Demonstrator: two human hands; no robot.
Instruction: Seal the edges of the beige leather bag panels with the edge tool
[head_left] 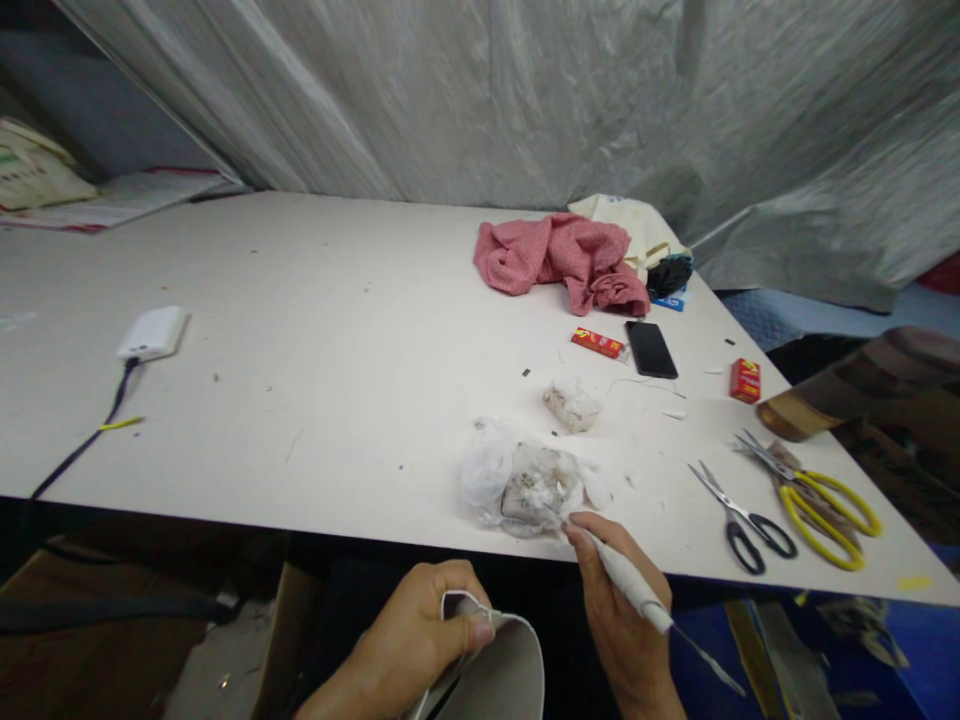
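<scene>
My left hand [431, 625] pinches the edge of a pale, curved sheet-like piece [517, 665], which bends into an open loop below the table edge. In my right hand [626, 610] is a slim hand tool with a white, wrapped-looking handle [628, 578]. Its thin tip points at a greyish-white lump [541, 485] lying in crumpled clear plastic [484, 475] by the table's front edge. Whether the tip touches the lump I cannot tell. From the handle's rear end a thin, whitish strand or rod sticks out. A smaller wrapped lump [572, 403] lies just behind.
Black-handled scissors [739, 515] and yellow-handled scissors [814, 495] lie at the right. Farther back are a phone [651, 349], red packets [598, 342] and a pink cloth [555, 255]. A white box [154, 332] with a black cable sits left. A cardboard box [150, 630] stands below.
</scene>
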